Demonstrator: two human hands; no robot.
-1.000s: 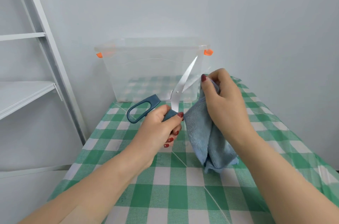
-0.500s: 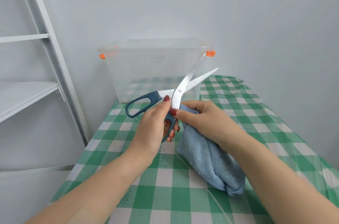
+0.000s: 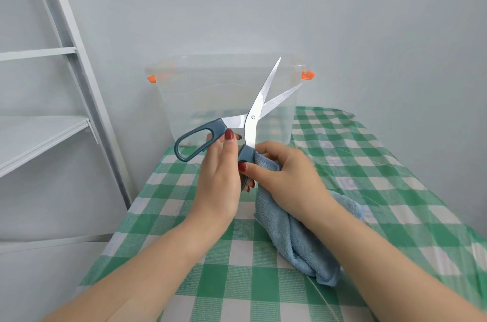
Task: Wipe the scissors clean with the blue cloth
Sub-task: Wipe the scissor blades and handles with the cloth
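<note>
Scissors [image 3: 253,117] were held over the table [image 3: 395,176], handle gripped by left hand [image 3: 218,182], blades kept spread, likely to expose the inner faces. Cloth [image 3: 297,237] was pinched round lower handle by right hand [image 3: 287,176], tail left on table.

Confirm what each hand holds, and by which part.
Left hand grips the scissors by the nearer handle; right hand holds the blue cloth by its upper end, against that handle.

Plain pale grey wall [image 3: 342,5], white metal shelving unit [image 3: 39,134] at left, table [image 3: 395,190] under a green-and-white checked cloth, clear plastic storage box [image 3: 210,95] with orange clips against the wall, soft even light
</note>
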